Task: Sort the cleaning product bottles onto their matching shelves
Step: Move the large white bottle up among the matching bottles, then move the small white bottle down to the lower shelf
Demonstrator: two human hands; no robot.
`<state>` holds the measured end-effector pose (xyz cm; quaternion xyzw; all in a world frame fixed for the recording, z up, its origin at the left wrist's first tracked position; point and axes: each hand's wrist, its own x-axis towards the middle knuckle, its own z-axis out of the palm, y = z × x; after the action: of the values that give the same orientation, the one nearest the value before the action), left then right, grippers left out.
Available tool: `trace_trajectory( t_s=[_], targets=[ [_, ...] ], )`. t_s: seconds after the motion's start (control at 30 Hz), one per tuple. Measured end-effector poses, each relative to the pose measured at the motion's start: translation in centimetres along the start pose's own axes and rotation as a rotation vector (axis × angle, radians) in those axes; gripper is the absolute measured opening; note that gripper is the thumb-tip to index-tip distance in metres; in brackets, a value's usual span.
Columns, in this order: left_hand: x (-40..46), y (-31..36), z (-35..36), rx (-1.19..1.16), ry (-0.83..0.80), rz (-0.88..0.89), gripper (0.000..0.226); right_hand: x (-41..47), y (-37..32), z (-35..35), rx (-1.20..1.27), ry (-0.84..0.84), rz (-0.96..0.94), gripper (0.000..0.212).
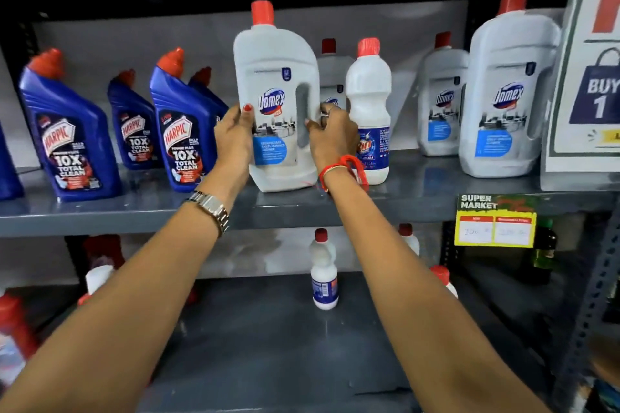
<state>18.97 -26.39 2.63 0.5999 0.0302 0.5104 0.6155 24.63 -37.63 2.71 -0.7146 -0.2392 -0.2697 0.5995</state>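
A large white Domex bottle [276, 77] with a red cap stands on the upper grey shelf [419, 191]. My left hand [233, 137] grips its left side and my right hand [330, 134] holds it at the handle side. Just right of it stands a smaller white Rin bottle [369, 94], partly behind my right hand. Another Domex bottle [330, 77] is half hidden behind. Two more Domex bottles [506, 94] stand further right. Blue Harpic bottles [70, 134] line the shelf's left part.
A promotional sign [590, 60] leans at the upper shelf's right end, with a yellow price tag [495, 223] on the shelf edge. On the lower shelf [268, 329] stand a small white bottle [323, 271], other red-capped bottles at left and right, and a dark green bottle [543, 248].
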Motion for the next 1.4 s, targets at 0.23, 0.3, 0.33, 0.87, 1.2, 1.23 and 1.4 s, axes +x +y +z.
trace_trajectory(
  t_s=[0.23, 0.3, 0.33, 0.87, 1.2, 1.23, 1.4],
  targets=[
    [-0.5, 0.4, -0.1, 0.038, 0.030, 0.034, 0.025, -1.0, 0.6, -1.6, 0.165, -0.042, -0.016, 0.035],
    [-1.6, 1.2, 0.1, 0.070, 0.112, 0.146, 0.035, -1.6, 1.4, -4.1, 0.242, 0.067, -0.040, 0.033],
    [-2.4, 1.7, 0.4, 0.101, 0.161, 0.233, 0.038, -1.8, 1.9, -5.5, 0.263, 0.140, -0.045, 0.031],
    [-4.2, 2.3, 11.3, 0.145, -0.435, -0.170, 0.043, -0.6, 4.6, -9.4, -0.102, -0.234, 0.169, 0.081],
    [-5.5, 4.5, 10.4, 0.201, -0.462, -0.096, 0.033, -3.2, 3.7, -12.0, -0.024, -0.160, 0.075, 0.065],
    [-6.2, 4.5, 10.0, 0.179, -0.438, -0.065, 0.031, -3.8, 3.5, -12.4, -0.017, -0.162, 0.056, 0.065],
    [-10.2, 5.6, 8.2, 0.119, -0.361, 0.067, 0.036, -7.3, 2.9, -13.7, 0.102, -0.149, -0.013, 0.063]
  ],
)
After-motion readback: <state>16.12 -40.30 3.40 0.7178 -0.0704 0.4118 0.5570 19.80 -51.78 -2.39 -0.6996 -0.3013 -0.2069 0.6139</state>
